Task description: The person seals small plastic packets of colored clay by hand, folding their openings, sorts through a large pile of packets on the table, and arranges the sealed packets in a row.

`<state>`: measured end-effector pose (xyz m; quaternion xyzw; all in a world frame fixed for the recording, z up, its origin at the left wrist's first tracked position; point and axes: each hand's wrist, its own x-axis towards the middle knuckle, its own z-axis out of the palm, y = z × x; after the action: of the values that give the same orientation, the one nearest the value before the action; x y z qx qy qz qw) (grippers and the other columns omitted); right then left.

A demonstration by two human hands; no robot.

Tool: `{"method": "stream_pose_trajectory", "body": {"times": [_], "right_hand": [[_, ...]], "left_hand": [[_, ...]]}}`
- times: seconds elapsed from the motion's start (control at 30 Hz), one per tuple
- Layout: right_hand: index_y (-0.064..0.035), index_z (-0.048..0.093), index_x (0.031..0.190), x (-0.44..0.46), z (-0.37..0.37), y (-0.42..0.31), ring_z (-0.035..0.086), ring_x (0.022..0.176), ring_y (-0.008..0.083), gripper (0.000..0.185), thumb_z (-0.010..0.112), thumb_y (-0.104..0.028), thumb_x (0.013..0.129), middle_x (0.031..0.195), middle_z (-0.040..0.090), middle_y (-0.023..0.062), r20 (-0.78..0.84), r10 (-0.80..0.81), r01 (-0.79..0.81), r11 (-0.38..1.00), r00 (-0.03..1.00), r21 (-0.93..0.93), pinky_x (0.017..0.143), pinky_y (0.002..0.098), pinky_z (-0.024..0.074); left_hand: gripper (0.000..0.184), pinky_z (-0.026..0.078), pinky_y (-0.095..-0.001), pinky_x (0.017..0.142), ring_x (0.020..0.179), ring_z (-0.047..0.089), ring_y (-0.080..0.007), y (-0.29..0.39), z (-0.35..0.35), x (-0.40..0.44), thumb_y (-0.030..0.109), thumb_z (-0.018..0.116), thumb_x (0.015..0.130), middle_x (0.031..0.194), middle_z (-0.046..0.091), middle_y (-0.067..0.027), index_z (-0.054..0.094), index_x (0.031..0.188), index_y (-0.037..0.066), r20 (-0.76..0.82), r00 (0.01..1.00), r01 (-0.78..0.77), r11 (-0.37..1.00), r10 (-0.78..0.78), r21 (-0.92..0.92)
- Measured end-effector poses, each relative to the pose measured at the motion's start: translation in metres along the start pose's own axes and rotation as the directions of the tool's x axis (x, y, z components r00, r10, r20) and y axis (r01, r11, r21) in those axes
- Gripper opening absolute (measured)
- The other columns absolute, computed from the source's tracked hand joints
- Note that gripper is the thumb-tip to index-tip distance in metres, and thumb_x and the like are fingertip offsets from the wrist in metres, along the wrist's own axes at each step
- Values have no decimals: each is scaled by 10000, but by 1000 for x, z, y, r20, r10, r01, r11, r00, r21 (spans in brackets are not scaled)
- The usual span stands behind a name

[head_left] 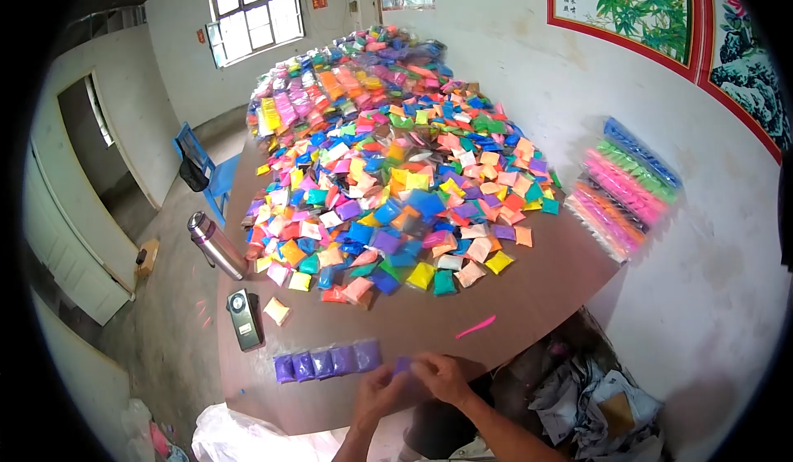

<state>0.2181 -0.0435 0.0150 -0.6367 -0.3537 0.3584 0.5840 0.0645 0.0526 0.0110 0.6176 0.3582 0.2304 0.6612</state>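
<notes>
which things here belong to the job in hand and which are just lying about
Seem part of the job:
purple packet between left hand and right hand
purple row
probably the colourful pile

Seem just lying about:
flask
dark device
blue chair
pink tool, untouched, though its use is unclear

Brown table point(429, 322), purple packets point(322, 362), colourful packets point(421, 276), thermos point(216, 246)

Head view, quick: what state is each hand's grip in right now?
Left hand: closed, apparently on a small, blurred purple plastic packet.
Right hand: fingers curled in beside that packet; contact too blurred to tell.
</notes>
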Motion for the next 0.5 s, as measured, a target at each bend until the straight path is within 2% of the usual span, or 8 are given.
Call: {"method": "stream_pose_trajectory", "body": {"times": [0.03, 0.1, 0.2, 0.33, 0.4, 0.5], "right_hand": [[-9, 726, 1088, 0, -1, 2, 643, 865, 113, 231, 688, -201, 966, 928, 729, 64, 2, 0, 0, 1000, 1000, 1, 798, 299, 531], [-15, 731, 1067, 1, -2, 8, 650, 855, 113, 212, 699, -193, 957, 926, 734, 63, -14, -126, 121, 975, 992, -187, 795, 298, 532], [-16, 734, 1060, 1, -2, 10, 665, 859, 128, 211, 701, -197, 956, 937, 743, 74, 52, -86, 93, 985, 995, -144, 802, 305, 535], [-11, 728, 1051, -1, 1, 4, 671, 860, 138, 206, 701, -190, 955, 937, 747, 81, 18, -71, 73, 981, 997, -182, 803, 307, 535], [-27, 726, 1023, 0, 3, 6, 681, 762, 211, 203, 712, -211, 939, 860, 725, 113, -24, -162, 158, 980, 987, -122, 732, 350, 536], [-27, 722, 1008, 3, 1, 12, 691, 779, 253, 188, 688, -197, 935, 868, 718, 144, -20, -208, 202, 967, 978, -152, 736, 369, 538]], "left_hand": [[289, 512, -243, 759, 858, 634, -85, -2, 0, 1, 196, 727, 950, 947, 728, -27, 727, 1146, -17, 5, 1000, -9, 1000, 9, 14], [258, 508, -241, 757, 839, 628, -80, 0, 2, 1, 198, 723, 964, 936, 722, -20, 728, 1119, -9, -8, 1000, -24, 1000, 24, -11], [233, 500, -236, 754, 828, 620, -71, 10, 5, -1, 207, 714, 981, 926, 715, -9, 728, 1084, -1, -25, 1000, -18, 999, 17, -41], [212, 485, -225, 737, 819, 606, -60, 13, 8, -2, 206, 706, 987, 906, 700, 8, 723, 1044, 3, -35, 999, -31, 994, 28, -102], [193, 481, -222, 729, 808, 597, -55, 16, 8, -3, 194, 700, 989, 891, 692, 14, 720, 1031, 7, -49, 999, -21, 995, 17, -95], [162, 475, -218, 718, 789, 583, -47, 30, 12, -9, 174, 687, 993, 866, 677, 23, 716, 1005, 15, -78, 997, -5, 997, -1, -72]]}}
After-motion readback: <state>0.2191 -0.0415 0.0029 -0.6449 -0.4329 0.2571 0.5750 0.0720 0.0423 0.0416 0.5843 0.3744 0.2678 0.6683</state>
